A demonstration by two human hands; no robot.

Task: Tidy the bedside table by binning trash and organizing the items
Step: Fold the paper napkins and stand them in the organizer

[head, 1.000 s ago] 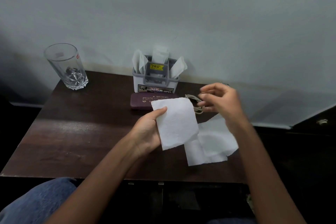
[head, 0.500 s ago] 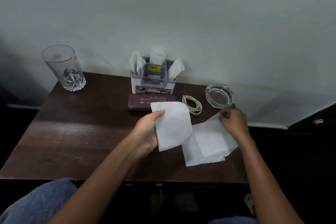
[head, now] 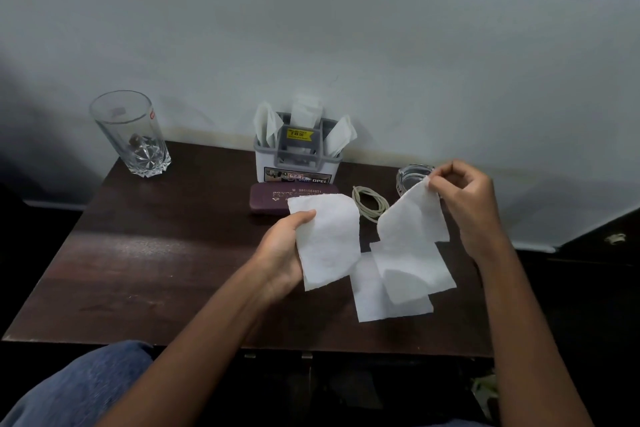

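Evidently early, nothing binned yet: the left hand (head: 280, 253) grips the first tissue (head: 329, 239) at frame centre, the right hand (head: 464, 198) pinches the second tissue (head: 408, 218) by a corner, and the third tissue (head: 381, 303) lies on the worktop (head: 156, 253) below.

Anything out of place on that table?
Three loose tissues: a held tissue in the left hand, a lifted tissue pinched by the right hand, and a flat tissue askew on the table beneath it. A cream cord lies loose beside the maroon case. No spill or damage visible.
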